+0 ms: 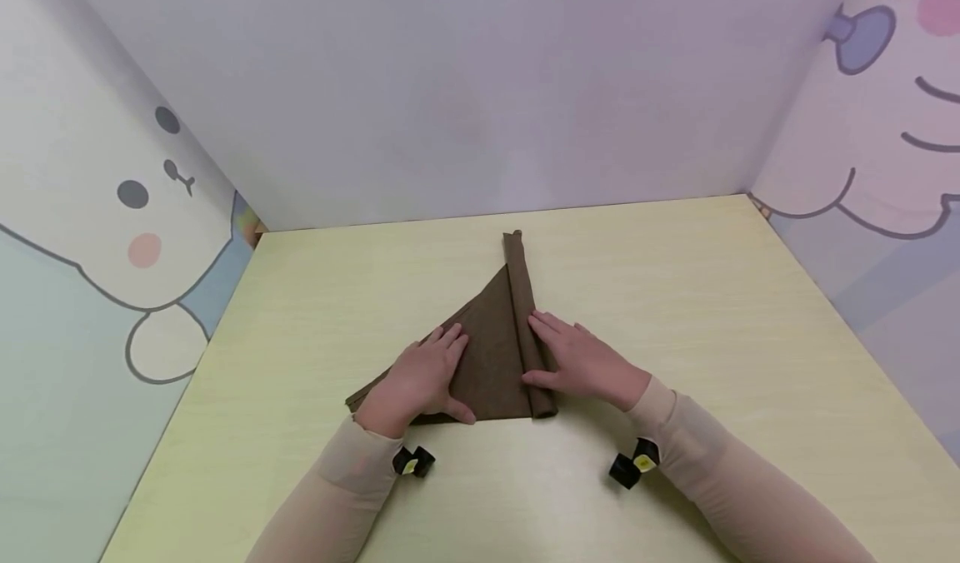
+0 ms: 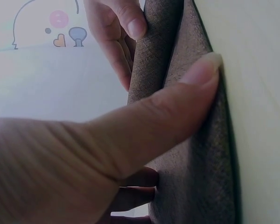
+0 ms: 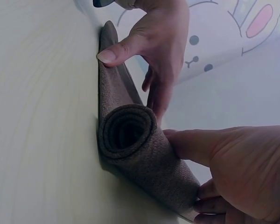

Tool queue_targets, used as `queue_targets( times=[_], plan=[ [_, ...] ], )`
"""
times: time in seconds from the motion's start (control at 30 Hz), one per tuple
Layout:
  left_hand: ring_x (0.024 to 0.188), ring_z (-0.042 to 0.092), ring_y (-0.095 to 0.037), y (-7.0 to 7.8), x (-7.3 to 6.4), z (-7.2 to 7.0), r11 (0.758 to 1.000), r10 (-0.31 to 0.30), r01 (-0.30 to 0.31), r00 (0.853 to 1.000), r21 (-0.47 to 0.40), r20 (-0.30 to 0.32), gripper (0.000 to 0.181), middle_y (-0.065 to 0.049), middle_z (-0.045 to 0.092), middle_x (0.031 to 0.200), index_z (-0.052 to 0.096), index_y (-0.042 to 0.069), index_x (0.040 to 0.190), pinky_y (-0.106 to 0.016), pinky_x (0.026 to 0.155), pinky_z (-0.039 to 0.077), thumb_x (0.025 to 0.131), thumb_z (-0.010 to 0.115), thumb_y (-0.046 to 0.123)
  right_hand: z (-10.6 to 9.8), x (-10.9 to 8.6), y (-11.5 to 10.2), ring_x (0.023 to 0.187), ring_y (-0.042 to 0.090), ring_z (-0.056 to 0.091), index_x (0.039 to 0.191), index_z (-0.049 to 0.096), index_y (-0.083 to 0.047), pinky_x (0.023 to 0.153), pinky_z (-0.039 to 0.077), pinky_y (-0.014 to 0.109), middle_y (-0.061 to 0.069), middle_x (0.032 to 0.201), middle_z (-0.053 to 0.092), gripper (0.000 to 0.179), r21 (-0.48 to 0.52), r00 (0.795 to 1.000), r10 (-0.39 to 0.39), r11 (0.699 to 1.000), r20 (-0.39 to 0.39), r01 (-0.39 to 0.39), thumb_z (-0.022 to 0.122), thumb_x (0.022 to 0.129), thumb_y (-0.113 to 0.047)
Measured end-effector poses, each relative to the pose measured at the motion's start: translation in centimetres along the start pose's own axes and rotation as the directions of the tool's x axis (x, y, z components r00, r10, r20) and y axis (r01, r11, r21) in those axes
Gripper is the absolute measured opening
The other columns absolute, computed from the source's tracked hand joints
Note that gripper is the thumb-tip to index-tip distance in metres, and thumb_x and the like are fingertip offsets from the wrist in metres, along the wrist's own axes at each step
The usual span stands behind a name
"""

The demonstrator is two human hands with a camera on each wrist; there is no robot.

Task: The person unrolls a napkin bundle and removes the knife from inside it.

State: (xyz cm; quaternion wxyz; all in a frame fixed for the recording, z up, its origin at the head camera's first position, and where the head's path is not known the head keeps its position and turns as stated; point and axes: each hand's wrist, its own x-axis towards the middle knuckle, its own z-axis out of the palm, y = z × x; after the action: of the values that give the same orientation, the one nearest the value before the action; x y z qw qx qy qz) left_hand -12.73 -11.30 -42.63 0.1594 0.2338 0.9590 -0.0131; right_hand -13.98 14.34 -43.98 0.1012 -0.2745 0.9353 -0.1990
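Note:
A brown cloth (image 1: 491, 355) lies on the table as a roughly triangular flat piece, its right side wound into a roll (image 1: 525, 330). In the right wrist view the roll's end (image 3: 127, 133) shows coiled layers around a small hollow. My left hand (image 1: 420, 380) rests spread on the flat left part, with its thumb (image 2: 177, 102) by the cloth's near edge. Along the roll lies my right hand (image 1: 588, 363), fingers extended against its right side and thumb reaching over its top near the close end. In the left wrist view, parts of the left fingers are hidden behind the thumb.
The pale wooden table (image 1: 300, 296) meets a plain light wall (image 1: 480, 88) at the back. Side panels with cartoon animals (image 1: 146, 188) stand left and right. Small black devices (image 1: 626, 467) are strapped at both wrists.

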Motion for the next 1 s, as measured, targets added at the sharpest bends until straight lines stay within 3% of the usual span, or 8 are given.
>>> queue_targets(
  times=[1.0],
  plan=[
    [0.143,0.023,-0.032,-0.58,-0.27,-0.15,1.000,-0.020,0.020,0.999,-0.004,0.034,0.126,-0.013,0.022,0.157,0.029,0.004,0.151,-0.055,0.104,0.033,0.056,0.081,0.068,-0.96,-0.28,0.94,0.141,0.032,0.029,0.148,0.032,0.002,0.108,0.023,0.060,0.018,0.153,0.031,0.089,0.016,0.997,0.032,0.999,0.066,-0.033,0.068,0.085,-0.049]
  ],
)
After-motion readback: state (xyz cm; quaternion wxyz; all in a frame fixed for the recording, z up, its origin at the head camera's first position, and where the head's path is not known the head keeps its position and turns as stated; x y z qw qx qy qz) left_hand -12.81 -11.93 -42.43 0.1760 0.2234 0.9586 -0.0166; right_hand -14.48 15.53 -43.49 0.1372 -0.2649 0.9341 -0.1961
